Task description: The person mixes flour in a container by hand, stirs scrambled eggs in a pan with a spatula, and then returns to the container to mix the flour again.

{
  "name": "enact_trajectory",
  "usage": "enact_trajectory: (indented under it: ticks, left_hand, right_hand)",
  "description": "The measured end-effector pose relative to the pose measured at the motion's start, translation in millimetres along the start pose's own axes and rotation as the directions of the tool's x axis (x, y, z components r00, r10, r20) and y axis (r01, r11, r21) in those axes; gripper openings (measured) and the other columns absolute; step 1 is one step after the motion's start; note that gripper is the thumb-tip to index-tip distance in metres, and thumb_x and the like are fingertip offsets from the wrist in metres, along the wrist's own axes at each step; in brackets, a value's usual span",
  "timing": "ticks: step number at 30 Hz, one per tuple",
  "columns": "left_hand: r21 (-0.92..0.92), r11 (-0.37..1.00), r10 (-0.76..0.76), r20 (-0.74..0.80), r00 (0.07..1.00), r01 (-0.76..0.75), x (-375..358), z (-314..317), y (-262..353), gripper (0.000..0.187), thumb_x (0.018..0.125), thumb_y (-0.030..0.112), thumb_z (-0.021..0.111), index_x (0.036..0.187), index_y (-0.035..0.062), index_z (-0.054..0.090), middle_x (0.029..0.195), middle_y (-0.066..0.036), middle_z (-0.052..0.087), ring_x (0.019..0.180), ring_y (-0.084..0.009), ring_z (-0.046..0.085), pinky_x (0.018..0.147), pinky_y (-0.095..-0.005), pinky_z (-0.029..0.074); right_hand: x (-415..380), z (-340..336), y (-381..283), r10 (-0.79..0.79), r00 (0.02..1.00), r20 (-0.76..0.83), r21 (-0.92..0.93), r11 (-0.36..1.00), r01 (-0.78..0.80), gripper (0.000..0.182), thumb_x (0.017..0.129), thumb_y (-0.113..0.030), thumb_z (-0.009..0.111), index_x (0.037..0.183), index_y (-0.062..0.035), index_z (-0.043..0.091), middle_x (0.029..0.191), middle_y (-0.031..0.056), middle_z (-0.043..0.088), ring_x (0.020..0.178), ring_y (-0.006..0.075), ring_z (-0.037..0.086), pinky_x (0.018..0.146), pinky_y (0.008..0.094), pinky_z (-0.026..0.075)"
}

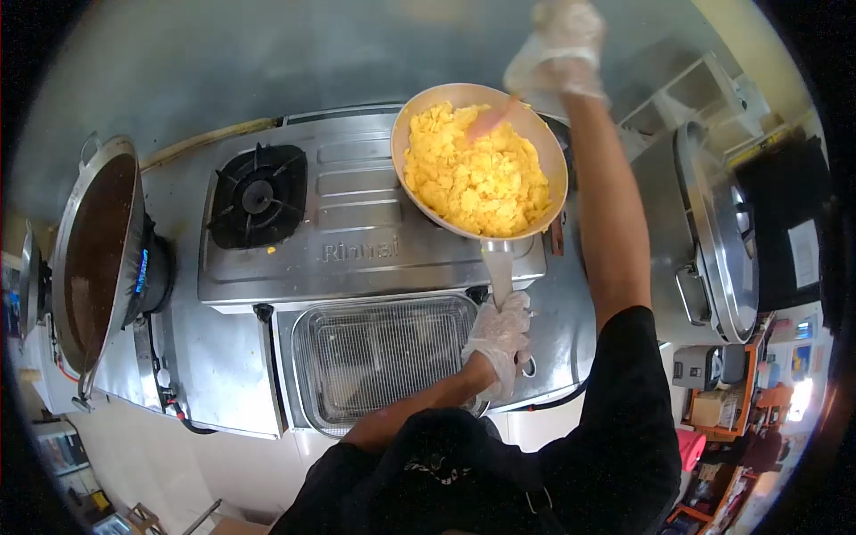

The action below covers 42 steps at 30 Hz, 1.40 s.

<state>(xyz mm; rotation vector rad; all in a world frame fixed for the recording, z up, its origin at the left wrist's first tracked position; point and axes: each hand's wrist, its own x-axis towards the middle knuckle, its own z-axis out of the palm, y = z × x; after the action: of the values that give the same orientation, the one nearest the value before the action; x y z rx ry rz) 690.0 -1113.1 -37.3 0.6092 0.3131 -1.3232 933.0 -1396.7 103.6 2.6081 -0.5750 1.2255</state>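
Observation:
A round pan (400,169) full of yellow scrambled egg (473,174) sits over the right side of the stove. My left hand (499,337), in a clear plastic glove, is wrapped round the pan's light handle (498,267). Beyond the pan's upper right rim is my right hand (562,49), also gloved and smeared by motion; its fingers cannot be made out. A blurred reddish utensil (492,120) slants into the egg from the upper right, and its link to my right hand is unclear.
The steel stove (357,267) has a bare black burner (258,198) at left. A wide pan of brown liquid (94,259) stands far left. A wire rack in a tray (383,357) lies in front of the stove. A large lidded pot (664,232) stands at right.

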Motion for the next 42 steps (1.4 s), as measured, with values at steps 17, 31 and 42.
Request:
enact_trajectory:
  ticks: [17, 31, 42]
  left_hand:
    - [0.151, 0.987, 0.085, -0.180, 0.980, -0.057, -10.6, 17.5, 4.0, 0.018, 0.088, 0.030, 0.052, 0.094, 0.0140, 0.046, 0.060, 0.001, 0.043, 0.037, -0.0130, 0.039, 0.032, -0.0308, 0.030]
    - [0.139, 0.985, 0.124, -0.128, 0.984, -0.106, -13.5, 19.8, 1.9, 0.013, 0.089, 0.024, 0.052, 0.087, 0.0120, 0.049, 0.055, 0.004, 0.041, 0.037, -0.0109, 0.039, 0.033, -0.0265, 0.030]
    - [0.138, 0.980, 0.160, -0.114, 0.981, -0.144, -12.0, 19.9, 2.1, 0.010, 0.089, 0.021, 0.052, 0.084, 0.0129, 0.049, 0.053, 0.004, 0.041, 0.036, -0.0108, 0.038, 0.032, -0.0274, 0.030]
  right_hand:
    - [-77.9, -120.4, -44.7, 0.624, 0.660, 0.417, 0.756, 0.165, -0.634, 0.031, 0.081, -0.036, 0.062, 0.067, -0.0099, 0.053, 0.056, 0.0005, 0.049, 0.051, 0.0107, 0.045, 0.051, 0.0291, 0.039]
    - [-99.5, -134.6, -30.9, 0.107, 0.994, 0.024, 0.626, 0.774, -0.099, 0.027, 0.082, -0.033, 0.060, 0.073, -0.0090, 0.053, 0.060, -0.0009, 0.050, 0.054, 0.0127, 0.051, 0.049, 0.0296, 0.042]
    - [-95.8, -139.0, -70.7, -0.117, 0.989, 0.085, 0.212, 0.972, 0.097, 0.028, 0.071, -0.033, 0.066, 0.079, -0.0095, 0.054, 0.058, 0.0022, 0.051, 0.063, 0.0221, 0.056, 0.057, 0.0298, 0.045]
